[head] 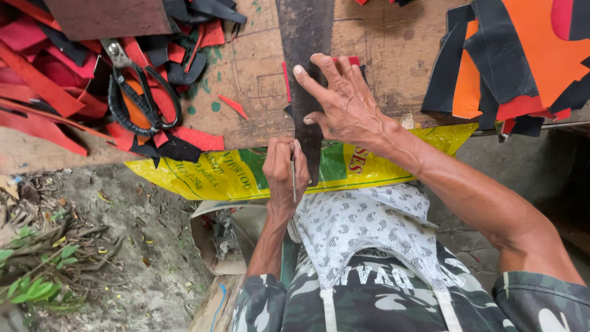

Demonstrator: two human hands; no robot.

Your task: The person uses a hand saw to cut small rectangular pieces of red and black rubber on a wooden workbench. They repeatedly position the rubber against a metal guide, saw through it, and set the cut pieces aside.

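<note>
A long dark strip of leather-like material [302, 31] lies across a worn wooden board [258, 86], its near end hanging over the edge. My right hand [344, 107] presses flat on the strip with the fingers spread. Just below it, my left hand [283, 169] is closed around a thin metal blade [294, 181], held upright against the strip's left edge. A yellow and green printed sack [203, 175] drapes over the board's front edge beneath both hands.
Large black-handled shears [144, 101] rest on a heap of red and black scraps [49, 92] at the left. Orange and black cut pieces [516, 55] are piled at the right. A patterned cloth [362, 221] covers my lap. Dirt ground with dry leaves [92, 246] lies at lower left.
</note>
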